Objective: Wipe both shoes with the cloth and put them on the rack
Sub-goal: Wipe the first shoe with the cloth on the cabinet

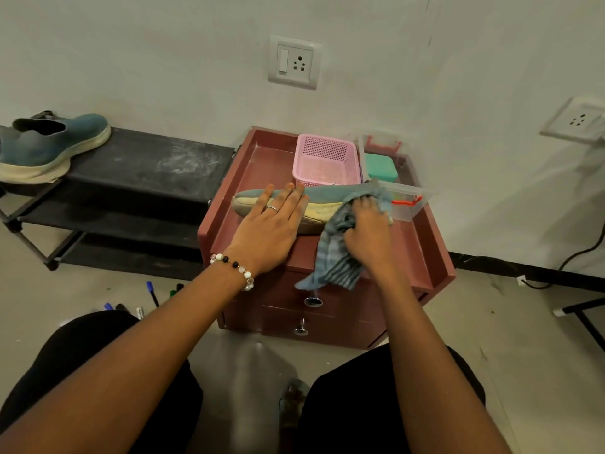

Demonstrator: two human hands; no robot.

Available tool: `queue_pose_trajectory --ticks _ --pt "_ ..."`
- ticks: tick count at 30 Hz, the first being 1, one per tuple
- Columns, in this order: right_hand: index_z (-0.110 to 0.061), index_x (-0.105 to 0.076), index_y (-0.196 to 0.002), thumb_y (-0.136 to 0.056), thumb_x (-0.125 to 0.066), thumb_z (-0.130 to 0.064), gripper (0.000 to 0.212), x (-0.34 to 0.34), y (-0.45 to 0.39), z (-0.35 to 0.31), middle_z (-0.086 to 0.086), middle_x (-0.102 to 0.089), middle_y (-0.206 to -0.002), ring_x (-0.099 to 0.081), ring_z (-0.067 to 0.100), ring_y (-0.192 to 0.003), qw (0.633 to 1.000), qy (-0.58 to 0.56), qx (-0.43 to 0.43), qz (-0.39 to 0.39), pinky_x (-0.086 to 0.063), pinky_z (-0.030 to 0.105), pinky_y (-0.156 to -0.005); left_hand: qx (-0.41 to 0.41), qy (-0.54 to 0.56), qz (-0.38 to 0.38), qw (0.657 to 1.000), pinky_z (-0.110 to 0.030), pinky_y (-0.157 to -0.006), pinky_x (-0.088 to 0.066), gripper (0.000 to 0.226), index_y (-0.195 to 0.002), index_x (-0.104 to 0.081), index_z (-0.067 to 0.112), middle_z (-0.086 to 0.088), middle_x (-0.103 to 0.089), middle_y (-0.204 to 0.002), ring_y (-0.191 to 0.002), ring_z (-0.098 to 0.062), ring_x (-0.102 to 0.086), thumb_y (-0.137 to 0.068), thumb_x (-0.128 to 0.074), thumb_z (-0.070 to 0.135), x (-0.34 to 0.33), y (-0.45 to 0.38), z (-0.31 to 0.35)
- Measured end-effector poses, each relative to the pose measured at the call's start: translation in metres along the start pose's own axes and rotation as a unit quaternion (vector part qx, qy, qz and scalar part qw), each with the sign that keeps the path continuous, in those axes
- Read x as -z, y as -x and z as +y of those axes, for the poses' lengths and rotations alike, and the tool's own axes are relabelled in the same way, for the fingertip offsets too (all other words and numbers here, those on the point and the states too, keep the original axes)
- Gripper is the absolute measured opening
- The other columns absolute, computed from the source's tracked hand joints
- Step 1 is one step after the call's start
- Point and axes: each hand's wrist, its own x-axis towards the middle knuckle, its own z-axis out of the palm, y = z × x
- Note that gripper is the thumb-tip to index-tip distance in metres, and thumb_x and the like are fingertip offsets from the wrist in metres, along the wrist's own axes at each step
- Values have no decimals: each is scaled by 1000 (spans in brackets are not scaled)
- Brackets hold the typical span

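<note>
One blue slip-on shoe [314, 204] lies lengthwise under both hands: L hand [271, 231] flat w/ fingers straight, R hand [368, 231] clutching striped cloth [337, 257] at its R end.

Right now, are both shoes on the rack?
No, one shoe sits on the rack; the other shoe lies on the cabinet.

Dim, soft indoor light; wide-angle bending at edges.

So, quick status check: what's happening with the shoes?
Left hand flat on shoe, steadying it. Right hand grips cloth, wiping its heel end. Other shoe already on rack. Nothing in the way.
</note>
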Motion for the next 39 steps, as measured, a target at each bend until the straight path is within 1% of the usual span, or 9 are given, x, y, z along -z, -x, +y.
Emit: queue_pose_trajectory --ticks 8,14,18,22,28,31,35,37,39 --pt "6 -61 -107 -82 -54 -6 28 10 -8 11 23 -62 -108 -55 40 -104 983 -83 -156 47 -47 41 -87 -4 -9 -3 1000 -49 -117 -12 59 -148 -28 3 -16 -25 -155 -144 -30 -23 -93 -42 21 4 4 3" --pt "5 -29 -142 -76 -52 0 70 -12 11 -38 26 -23 -150 -10 39 -144 995 35 89 -20 -4 43 -120 -1 2 -10 1000 -49 -118 -7 66 -149 -24 2 -16 -20 -156 -145 -29 -19 -86 -16 20 3 4 3" --pt "1 -26 -146 -73 -48 6 76 -6 7 -36 18 -22 -154 -11 30 -146 982 -24 178 -50 -3 32 -119 -9 8 -22 1000 -48 -118 -5 76 -149 -20 1 -17 -19 -157 -146 -29 -16 -78 -3 21 2 5 0" --pt "-1 -45 -134 -77 -50 3 58 6 -4 -6 15 -43 -144 -29 27 -139 996 35 76 -18 -16 37 -116 -28 5 1 1000 -48 -118 -13 68 -147 -29 2 -16 -25 -155 -144 -28 -23 -83 -11 17 0 8 0" --pt "0 -54 -123 -84 -52 -7 40 3 -3 -16 17 -53 -132 -38 32 -132 995 75 -72 7 -12 55 -114 -32 18 -9 999 -46 -117 -19 70 -146 -32 1 -18 -27 -154 -143 -29 -25 -81 -7 13 4 16 5" --pt "3 -49 -128 -78 -54 -3 51 0 6 -26 21 -47 -136 -31 35 -134 999 43 14 -12 -21 45 -115 -33 15 2 999 -48 -114 -27 63 -143 -37 0 -19 -33 -151 -140 -30 -32 -86 -14 12 -1 21 8" --pt "-3 -33 -145 -77 -47 4 69 11 23 -23 14 -24 -155 -14 25 -146 975 -60 165 -136 -9 31 -117 -34 22 -13 999 -50 -112 -30 60 -144 -34 -1 -19 -30 -152 -141 -31 -30 -90 -15 15 -4 32 13" --pt "-3 -31 -145 -79 -48 1 68 12 25 -9 13 -24 -155 -14 25 -146 982 -23 125 -139 -11 33 -119 -20 22 -40 999 -50 -113 -28 58 -146 -30 -1 -20 -21 -155 -143 -32 -24 -91 -18 12 -6 43 17" --pt "-1 -26 -146 -83 -50 -5 68 8 32 -2 15 -22 -155 -12 26 -146 986 37 63 -149 -10 37 -120 -12 19 -110 994 -48 -117 -11 57 -151 -4 2 -15 14 -155 -147 -29 0 -96 -18 9 -14 56 19"
